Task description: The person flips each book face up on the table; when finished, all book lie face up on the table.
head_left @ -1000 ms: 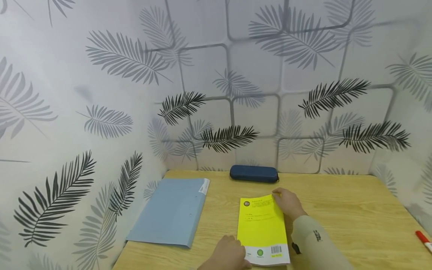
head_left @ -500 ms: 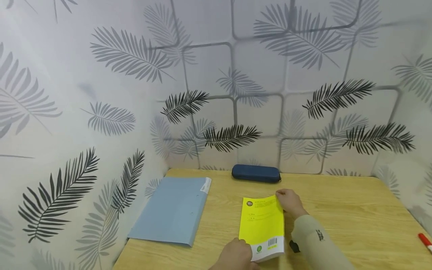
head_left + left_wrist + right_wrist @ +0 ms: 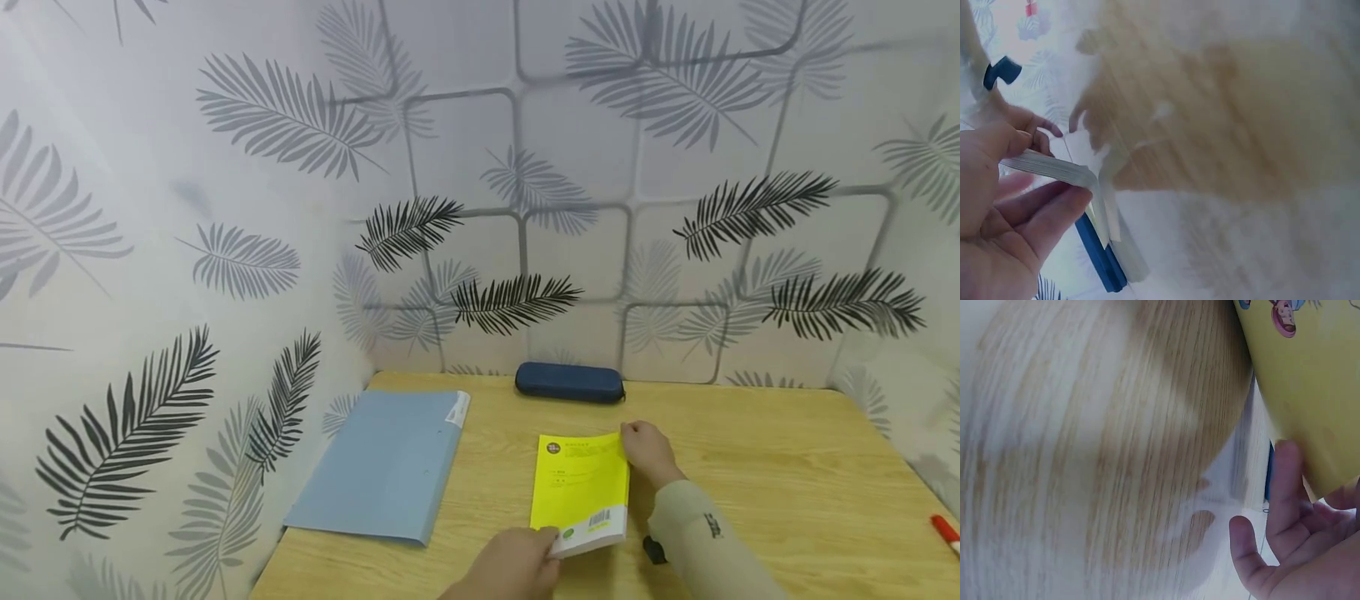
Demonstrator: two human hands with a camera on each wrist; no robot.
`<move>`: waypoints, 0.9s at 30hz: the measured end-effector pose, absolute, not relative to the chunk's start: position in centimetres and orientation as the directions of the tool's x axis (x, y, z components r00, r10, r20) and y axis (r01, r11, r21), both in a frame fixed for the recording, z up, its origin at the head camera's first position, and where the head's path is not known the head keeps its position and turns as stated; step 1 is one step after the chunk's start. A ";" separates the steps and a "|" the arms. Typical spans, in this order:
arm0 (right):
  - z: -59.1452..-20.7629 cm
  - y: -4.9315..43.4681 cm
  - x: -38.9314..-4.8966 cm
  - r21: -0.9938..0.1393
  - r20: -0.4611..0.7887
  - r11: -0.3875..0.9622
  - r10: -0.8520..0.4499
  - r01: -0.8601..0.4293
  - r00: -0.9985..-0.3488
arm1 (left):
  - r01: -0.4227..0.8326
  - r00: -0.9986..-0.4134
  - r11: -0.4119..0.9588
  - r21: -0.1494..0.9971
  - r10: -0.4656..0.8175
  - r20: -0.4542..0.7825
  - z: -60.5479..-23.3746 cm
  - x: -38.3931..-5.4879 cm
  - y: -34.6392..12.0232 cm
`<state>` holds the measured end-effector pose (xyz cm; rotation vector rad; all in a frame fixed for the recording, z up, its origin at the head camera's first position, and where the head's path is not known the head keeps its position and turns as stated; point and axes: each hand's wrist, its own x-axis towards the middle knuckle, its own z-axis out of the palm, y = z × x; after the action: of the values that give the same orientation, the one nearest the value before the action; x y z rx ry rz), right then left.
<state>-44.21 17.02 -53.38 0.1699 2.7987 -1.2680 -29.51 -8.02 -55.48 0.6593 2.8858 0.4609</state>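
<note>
**A:** ok so what's the grip doing?

**B:** both hands on the same book. Left hand (image 3: pixel 517 560) has a narrow pinch on the near left corner, and the left wrist view shows the page block (image 3: pixel 1047 165) sandwiched with thumb above and fingers below. Right hand (image 3: pixel 651 454) holds the far right corner. From its wrist view, one fingertip is against the illustrated cover (image 3: pixel 1310 394) and another finger sticks out, touching nothing. Thumb's mostly hidden there.

**A:** and the book itself?

**B:** yellow paperback (image 3: pixel 579 479), spanning the space between the hands, so they sit at diagonally opposite corners. It's tilted and off the table, text side up. White strip with the barcode (image 3: pixel 600 517) is at the near end, right next to the left fingers. Cartoon figure (image 3: pixel 1285 317) is on the underside.

**A:** what's around it?

**B:** wood-grain table (image 3: pixel 757 467) underneath. Light blue folder (image 3: pixel 378 467) lies to the left, well apart from the left hand. Navy zip case (image 3: pixel 570 382) is past the book's far end, by the patterned backdrop (image 3: pixel 570 250). Red-capped marker (image 3: pixel 945 528) is way over at the right edge, partly cut off.
</note>
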 end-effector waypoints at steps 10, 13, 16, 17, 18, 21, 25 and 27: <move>-54.1 16.6 -44.5 -0.851 -0.098 0.514 0.039 0.104 -0.994 | 0.560 -0.824 0.769 0.308 0.557 0.109 -54.8 -28.9 -9.1; -54.3 16.6 -44.6 -0.883 -0.104 0.455 0.043 0.112 -0.994 | 0.602 -0.795 0.754 0.262 0.597 0.107 -54.5 -28.8 -8.9; -54.6 16.6 -44.8 -0.899 -0.112 0.420 0.045 0.121 -0.993 | 0.587 -0.796 0.763 0.270 0.605 0.021 -54.0 -28.7 -8.7; -54.7 16.6 -44.8 -0.902 -0.115 0.415 0.044 0.123 -0.992 | 0.576 -0.797 0.766 0.286 0.604 -0.015 -53.9 -28.7 -8.7; -54.8 16.6 -44.9 -0.902 -0.118 0.413 0.045 0.126 -0.992 | 0.567 -0.795 0.768 0.299 0.605 -0.046 -53.8 -28.6 -8.6; -54.9 16.6 -45.0 -0.903 -0.127 0.408 0.043 0.133 -0.991 | 0.550 -0.790 0.760 0.347 0.608 -0.080 -53.7 -28.7 -8.7; -54.8 16.4 -44.8 -0.911 -0.123 0.390 0.058 0.136 -0.991 | 0.562 -0.781 0.745 0.359 0.621 -0.067 -54.0 -28.8 -8.8; -54.8 16.2 -44.8 -0.915 -0.128 0.377 0.064 0.142 -0.990 | 0.569 -0.780 0.742 0.354 0.624 -0.055 -54.1 -28.8 -8.9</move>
<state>-44.80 16.24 -54.78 0.1906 2.5472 -1.7044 -28.76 -8.91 -54.06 0.9566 2.7721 0.4800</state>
